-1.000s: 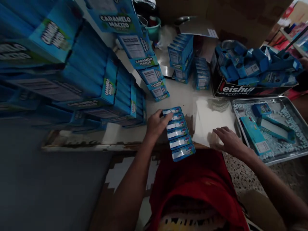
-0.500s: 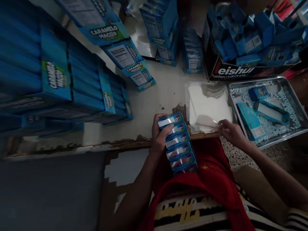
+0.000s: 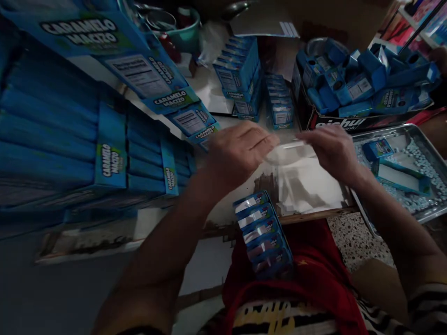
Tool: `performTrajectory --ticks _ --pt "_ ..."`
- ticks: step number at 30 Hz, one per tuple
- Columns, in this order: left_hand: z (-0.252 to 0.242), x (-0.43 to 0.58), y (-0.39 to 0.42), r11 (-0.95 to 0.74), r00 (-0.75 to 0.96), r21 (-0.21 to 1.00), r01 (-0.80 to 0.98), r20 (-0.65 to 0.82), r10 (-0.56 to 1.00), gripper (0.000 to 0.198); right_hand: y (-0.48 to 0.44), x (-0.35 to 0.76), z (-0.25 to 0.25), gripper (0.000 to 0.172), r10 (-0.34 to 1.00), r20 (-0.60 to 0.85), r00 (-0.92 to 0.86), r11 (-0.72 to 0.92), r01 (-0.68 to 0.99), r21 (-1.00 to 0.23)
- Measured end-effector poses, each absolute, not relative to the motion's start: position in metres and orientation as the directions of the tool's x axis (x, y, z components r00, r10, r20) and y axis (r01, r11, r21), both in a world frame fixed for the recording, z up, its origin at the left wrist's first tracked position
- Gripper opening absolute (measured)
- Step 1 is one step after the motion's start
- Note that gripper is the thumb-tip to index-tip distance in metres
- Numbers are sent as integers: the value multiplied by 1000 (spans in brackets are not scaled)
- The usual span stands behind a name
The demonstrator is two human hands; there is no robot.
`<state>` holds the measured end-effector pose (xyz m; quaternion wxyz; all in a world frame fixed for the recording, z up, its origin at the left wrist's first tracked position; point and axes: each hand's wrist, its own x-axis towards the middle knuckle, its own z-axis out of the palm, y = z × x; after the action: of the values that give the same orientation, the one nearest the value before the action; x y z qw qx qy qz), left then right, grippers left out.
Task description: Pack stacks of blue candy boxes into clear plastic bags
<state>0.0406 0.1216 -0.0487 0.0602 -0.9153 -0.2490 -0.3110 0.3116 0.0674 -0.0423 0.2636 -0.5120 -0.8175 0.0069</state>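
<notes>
Both my hands are raised above the table edge, with a clear plastic bag (image 3: pixel 288 152) stretched between them. Its near side is blurred by motion. My left hand (image 3: pixel 239 149) pinches the bag's left side, and my right hand (image 3: pixel 331 149) pinches the right side with fingertips together. Below them a row of blue candy boxes (image 3: pixel 261 232) leans against the table edge and my red apron (image 3: pixel 310 251), touched by neither hand. Under the right hand lies a stack of clear plastic bags (image 3: pixel 310 186) with white showing through.
Blue display boxes (image 3: pixel 111 158) are piled along the left, and more packed rows (image 3: pixel 240 70) stand at the back. A black carton (image 3: pixel 349 122) holds loose blue boxes at the right. The metal tray (image 3: pixel 394 216) contains small pale pieces and several blue boxes.
My left hand has let go of the row of boxes and risen to the bag. My right hand has lifted the bag off the stack, up and forward. A blue box has left the tray's visible part.
</notes>
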Motion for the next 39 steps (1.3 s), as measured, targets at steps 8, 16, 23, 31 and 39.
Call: performTrajectory --ticks 8,16,23,31,39 --pt "-39 93 79 -785 783 63 616 65 619 28 83 342 -22 34 809 81 -583 584 779 -229" --pt "-99 158 112 -678 786 402 616 -375 491 21 14 365 -77 55 944 32 -328 317 878 -357" --pt "-72 161 156 -453 736 735 505 -92 670 42 -2 344 -45 40 904 426 -18 112 974 -196" --pt "44 128 156 -763 650 208 612 418 635 26 48 347 -39 86 824 567 -2 169 955 -243" --pt "-17 134 94 -765 792 328 555 73 606 31 8 352 -66 30 963 221 151 -82 952 -294"
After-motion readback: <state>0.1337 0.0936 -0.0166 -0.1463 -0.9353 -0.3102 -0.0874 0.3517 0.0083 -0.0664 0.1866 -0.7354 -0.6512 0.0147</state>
